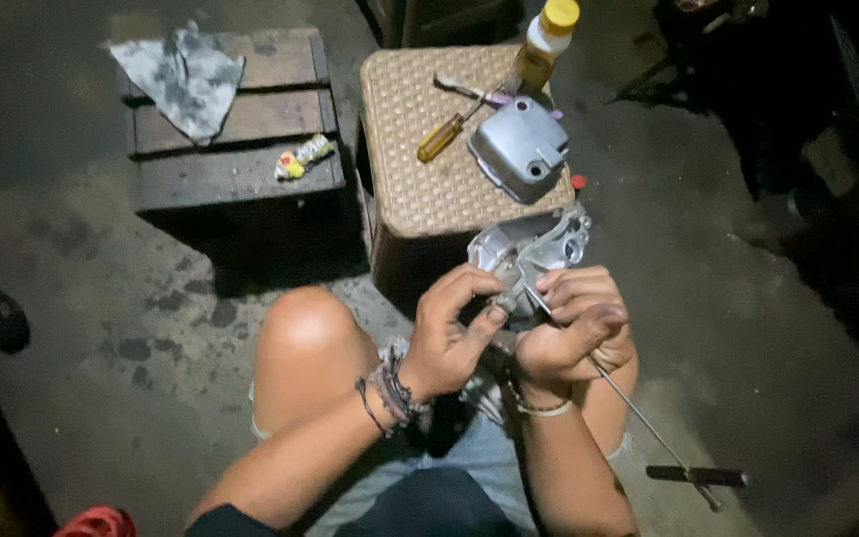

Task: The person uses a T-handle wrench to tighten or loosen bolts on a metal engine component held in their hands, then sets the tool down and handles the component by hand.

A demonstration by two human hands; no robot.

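Above the knees, the left hand (454, 333) and right hand (574, 328) grip 1 metal casting (529, 249).

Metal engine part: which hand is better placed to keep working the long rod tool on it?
Right, probably. The right hand grips the rod tool, tip at the metal engine part. The left hand pinches the part, steadying it.

You work in dim light that falls from above near your head; your hands and the wicker stool (420, 189) are lit brightest; the corners fade to near black, the right side most; the wooden crate (236, 149) throws a dark shadow toward you; the whole view looks soft and grainy.
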